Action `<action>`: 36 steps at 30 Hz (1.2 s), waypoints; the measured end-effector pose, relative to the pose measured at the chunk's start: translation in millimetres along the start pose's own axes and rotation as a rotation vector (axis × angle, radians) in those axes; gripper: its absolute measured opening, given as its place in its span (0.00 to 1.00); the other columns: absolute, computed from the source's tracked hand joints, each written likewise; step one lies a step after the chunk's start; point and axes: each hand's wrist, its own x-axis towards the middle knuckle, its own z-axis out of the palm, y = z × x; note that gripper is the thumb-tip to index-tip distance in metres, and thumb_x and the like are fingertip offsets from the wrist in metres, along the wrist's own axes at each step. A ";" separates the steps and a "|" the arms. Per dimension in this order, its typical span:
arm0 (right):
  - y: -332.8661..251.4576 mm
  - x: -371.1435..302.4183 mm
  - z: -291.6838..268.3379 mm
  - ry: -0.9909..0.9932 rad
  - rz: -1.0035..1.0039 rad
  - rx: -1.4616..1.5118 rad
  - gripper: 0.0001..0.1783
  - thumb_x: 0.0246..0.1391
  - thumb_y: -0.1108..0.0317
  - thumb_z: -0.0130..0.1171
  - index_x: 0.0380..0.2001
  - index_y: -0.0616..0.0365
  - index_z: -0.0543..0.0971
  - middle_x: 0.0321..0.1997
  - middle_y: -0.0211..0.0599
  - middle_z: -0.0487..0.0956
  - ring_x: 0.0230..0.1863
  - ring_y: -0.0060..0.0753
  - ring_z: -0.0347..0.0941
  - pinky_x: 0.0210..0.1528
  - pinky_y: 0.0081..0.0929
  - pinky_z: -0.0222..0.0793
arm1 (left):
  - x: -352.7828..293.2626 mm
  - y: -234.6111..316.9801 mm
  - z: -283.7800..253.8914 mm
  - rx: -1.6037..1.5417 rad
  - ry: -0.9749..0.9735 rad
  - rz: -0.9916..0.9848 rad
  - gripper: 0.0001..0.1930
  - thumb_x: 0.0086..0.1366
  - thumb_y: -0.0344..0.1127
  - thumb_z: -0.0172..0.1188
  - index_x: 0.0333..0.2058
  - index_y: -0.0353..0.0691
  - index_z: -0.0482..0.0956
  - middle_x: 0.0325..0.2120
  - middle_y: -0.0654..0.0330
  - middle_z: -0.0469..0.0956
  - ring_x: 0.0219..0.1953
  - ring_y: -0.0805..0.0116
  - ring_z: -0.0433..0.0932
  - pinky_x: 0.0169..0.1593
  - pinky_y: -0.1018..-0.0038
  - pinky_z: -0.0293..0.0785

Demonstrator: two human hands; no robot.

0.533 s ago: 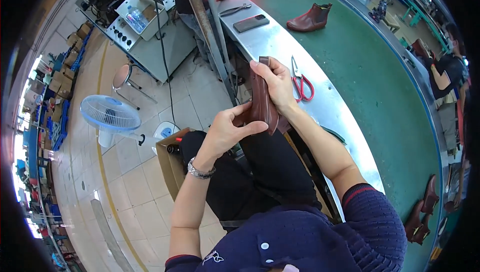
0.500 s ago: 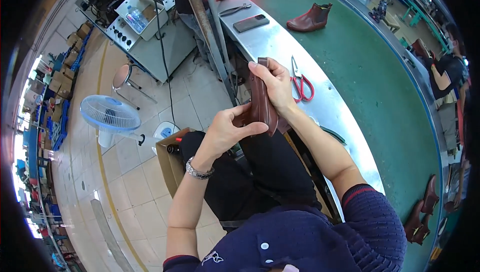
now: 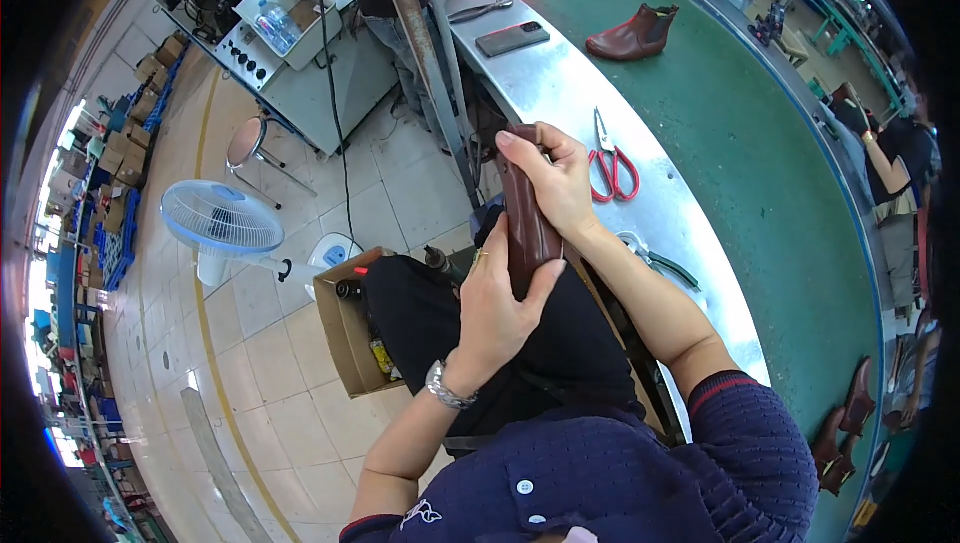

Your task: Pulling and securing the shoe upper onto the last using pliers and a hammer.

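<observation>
Holding a brown leather boot [image 3: 532, 233] in both hands, partly over the dark trousers [image 3: 585, 348] and left of the metal worktop [image 3: 690, 223]. With the left hand [image 3: 497, 301], pinching the near end between a thumb on its right side and fingers along its left. With the right hand [image 3: 558, 181], clasping the far end, with the thumb over the left edge and the fingers curled round the right. Cannot quite tell toe from heel at the near end, given the covering fingers. By the look of this 2-handed hold, apparently handling the leather directly, without a tool. For any change of grip, best to keep 1 hand firm and ease the other along. To the right, on the worktop: red-handled scissors [image 3: 606, 149] and green-handled pliers [image 3: 672, 269], both untouched.
</observation>
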 end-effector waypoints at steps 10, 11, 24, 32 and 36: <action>-24.1 2.1 -9.3 0.131 0.178 0.197 0.17 0.54 0.60 0.66 0.17 0.56 0.76 0.17 0.21 0.72 0.19 0.11 0.62 0.23 0.16 0.55 | 14.5 -33.1 26.1 -0.327 0.002 0.120 0.54 0.41 0.35 0.77 0.66 0.36 0.55 0.64 0.46 0.61 0.65 0.47 0.62 0.63 0.63 0.64; -22.0 5.5 -7.9 0.150 0.176 0.192 0.19 0.54 0.61 0.66 0.15 0.55 0.74 0.16 0.21 0.71 0.18 0.11 0.61 0.22 0.16 0.55 | 16.3 -36.4 28.1 -0.269 0.045 0.177 0.52 0.41 0.32 0.75 0.66 0.38 0.56 0.64 0.46 0.61 0.63 0.47 0.65 0.60 0.64 0.67; -33.1 -6.0 -66.9 -0.512 0.274 -0.135 0.51 0.44 0.41 0.68 0.67 0.53 0.61 0.68 0.39 0.62 0.72 0.34 0.51 0.69 0.39 0.50 | 10.5 -31.7 8.9 -0.195 0.124 0.146 0.51 0.46 0.34 0.76 0.66 0.36 0.56 0.56 0.46 0.72 0.51 0.59 0.79 0.52 0.69 0.76; -48.0 -22.8 -49.1 -0.561 0.431 -0.083 0.59 0.36 0.58 0.78 0.68 0.57 0.54 0.62 0.41 0.66 0.66 0.34 0.59 0.63 0.41 0.63 | -1.0 -30.6 21.4 -0.114 0.227 0.277 0.52 0.44 0.32 0.76 0.67 0.36 0.55 0.63 0.46 0.63 0.54 0.53 0.76 0.53 0.68 0.75; -47.4 -31.6 -53.4 -0.556 0.476 -0.079 0.60 0.32 0.63 0.80 0.68 0.52 0.56 0.67 0.33 0.60 0.71 0.35 0.51 0.66 0.45 0.60 | -13.3 -34.2 22.2 -0.067 0.216 0.294 0.54 0.43 0.32 0.76 0.67 0.34 0.53 0.63 0.45 0.63 0.55 0.52 0.75 0.53 0.68 0.75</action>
